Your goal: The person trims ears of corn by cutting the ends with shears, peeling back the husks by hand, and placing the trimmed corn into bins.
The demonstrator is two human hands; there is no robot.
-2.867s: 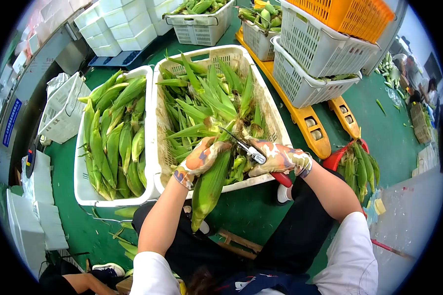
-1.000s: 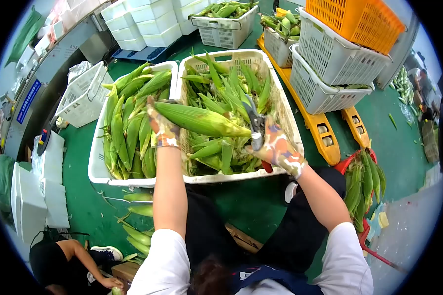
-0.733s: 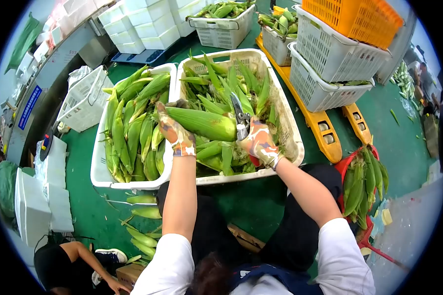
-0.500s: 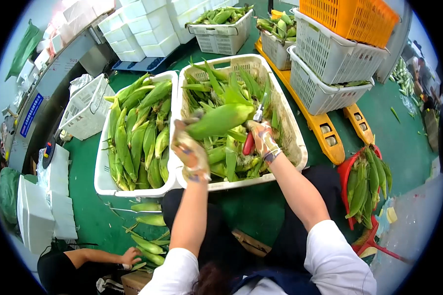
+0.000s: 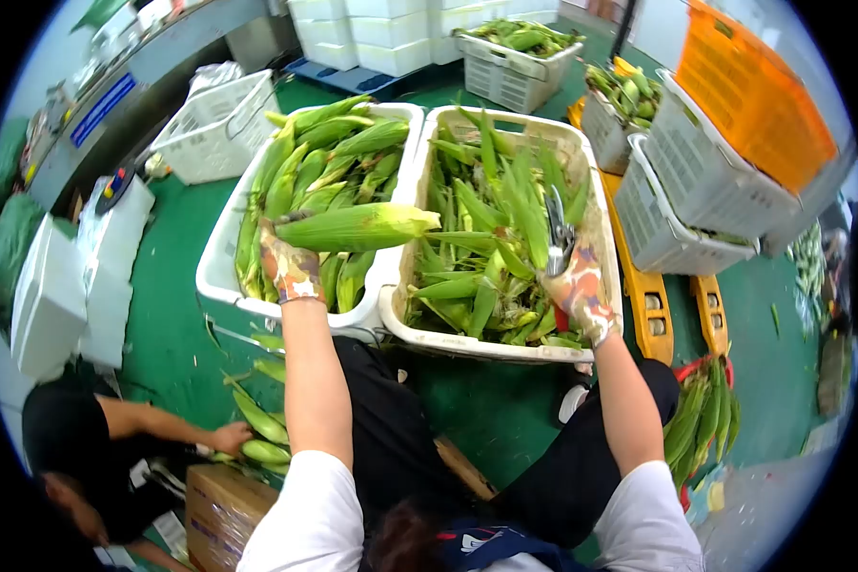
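My left hand [image 5: 289, 269], in a patterned glove, is closed around one end of an ear of corn [image 5: 357, 229] in green husk. That ear lies level above the white left crate [image 5: 217, 262], its pale end pointing right. Several unshucked ears [image 5: 329, 153] fill this crate. My right hand [image 5: 583, 294], gloved too, grips a pair of pruning shears [image 5: 560, 234] with a red handle, blades pointing up. It is over the right side of the second white crate [image 5: 505, 349], which holds loose green husks [image 5: 481, 276].
Stacked crates [image 5: 696, 181] stand on a yellow pallet jack [image 5: 651, 310] at right. A person's hand [image 5: 231, 439] touches ears [image 5: 257, 419] on the floor at lower left, near a cardboard box [image 5: 224, 510]. Husks hang from a red container at lower right.
My left hand has carried the ear of corn left, from above the husk crate to above the left crate. My right hand keeps the shears, now farther right. The view has shifted.
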